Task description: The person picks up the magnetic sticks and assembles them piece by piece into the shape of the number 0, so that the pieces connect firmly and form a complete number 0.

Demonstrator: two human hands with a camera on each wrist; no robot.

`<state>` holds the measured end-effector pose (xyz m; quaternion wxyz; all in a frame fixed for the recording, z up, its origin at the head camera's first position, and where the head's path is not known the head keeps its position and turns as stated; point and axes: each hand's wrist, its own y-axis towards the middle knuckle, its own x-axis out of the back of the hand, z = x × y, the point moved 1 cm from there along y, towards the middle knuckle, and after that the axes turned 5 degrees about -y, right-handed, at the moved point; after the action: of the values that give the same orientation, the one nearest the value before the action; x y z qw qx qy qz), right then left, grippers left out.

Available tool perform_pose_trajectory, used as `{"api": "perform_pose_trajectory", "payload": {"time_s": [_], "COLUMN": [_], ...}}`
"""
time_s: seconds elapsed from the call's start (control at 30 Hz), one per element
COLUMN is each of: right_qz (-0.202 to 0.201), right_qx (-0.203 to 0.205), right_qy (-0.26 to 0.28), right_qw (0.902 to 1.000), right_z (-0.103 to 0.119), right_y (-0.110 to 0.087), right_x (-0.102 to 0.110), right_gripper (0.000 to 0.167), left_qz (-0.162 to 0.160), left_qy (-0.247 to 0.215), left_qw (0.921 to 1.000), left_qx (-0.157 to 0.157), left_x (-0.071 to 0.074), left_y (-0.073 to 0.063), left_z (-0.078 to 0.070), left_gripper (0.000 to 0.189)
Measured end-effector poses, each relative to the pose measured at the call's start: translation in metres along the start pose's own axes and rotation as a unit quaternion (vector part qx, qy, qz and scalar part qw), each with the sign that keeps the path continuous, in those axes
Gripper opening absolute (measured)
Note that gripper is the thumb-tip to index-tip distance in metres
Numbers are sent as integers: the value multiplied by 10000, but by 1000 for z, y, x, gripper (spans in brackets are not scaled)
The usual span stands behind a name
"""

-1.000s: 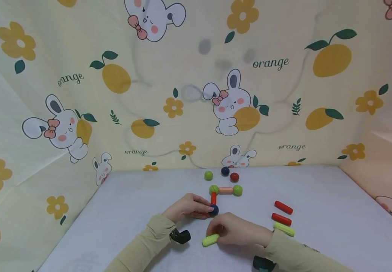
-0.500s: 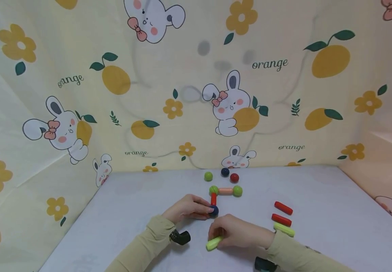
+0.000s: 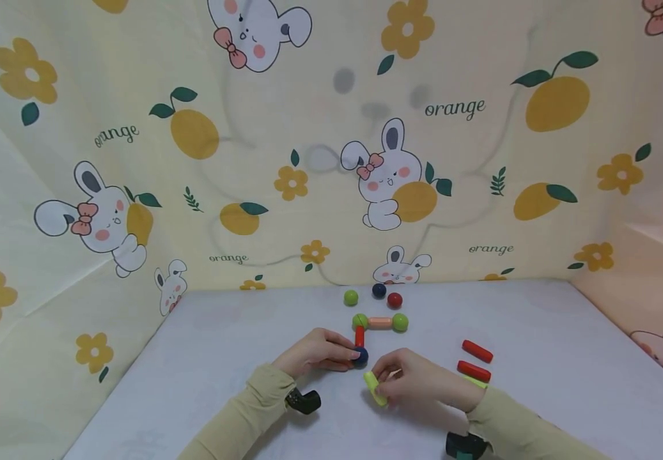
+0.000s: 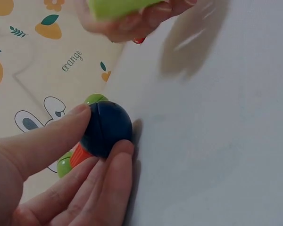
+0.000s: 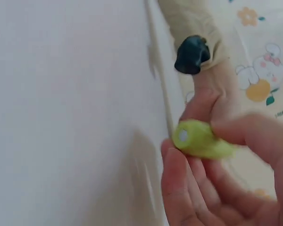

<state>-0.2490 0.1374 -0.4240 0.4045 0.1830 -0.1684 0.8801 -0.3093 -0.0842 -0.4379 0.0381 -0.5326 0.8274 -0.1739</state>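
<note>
The left hand [image 3: 321, 352] pinches a navy ball [image 3: 361, 358] at the near end of a red rod [image 3: 360, 336] on the tabletop [image 3: 239, 332]. Just right, a yellow-green rod [image 3: 374, 387] is clamped in the right hand [image 3: 414, 378]; farther right lie two loose red rods [image 3: 474, 370].

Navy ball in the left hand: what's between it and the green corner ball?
In the head view, a red rod joins the navy ball and green corner ball.
</note>
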Motion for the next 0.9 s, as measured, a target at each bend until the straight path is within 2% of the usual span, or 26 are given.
{"api": "perform_pose_trajectory", "payload": {"time_s": [0.07,0.17,0.37,0.6,0.73,0.9], "right_qz": [-95,-184,-464,-571,-643,-676], "right_qx": [-444,-881,-1353,-1470,-1490,-1465], "right_qy": [583,1155,1720,2004,2138,1971], "right_qw": [9973,9892,9746,9669,9633,9670], "right_z": [-4,-9,-11,-9,-7,-4], "right_y": [2,5,13,20,21,19], "right_x": [-1,-2,-4,-8,-10,-12], "right_gripper": [27,35,41,40,38,34], "left_qz": [13,42,64,45,45,-44], "left_qy": [-5,-15,-96,-64,-105,-149], "left_qw": [10000,10000,9999,9999,9999,9998], "left_qx": [9,-6,-6,-67,-2,82], "left_x": [1,1,1,1,0,-1], "left_y": [0,0,0,0,0,-1], "left_z": [0,0,0,-1,-1,-3], "left_gripper": [31,30,28,28,28,28]}}
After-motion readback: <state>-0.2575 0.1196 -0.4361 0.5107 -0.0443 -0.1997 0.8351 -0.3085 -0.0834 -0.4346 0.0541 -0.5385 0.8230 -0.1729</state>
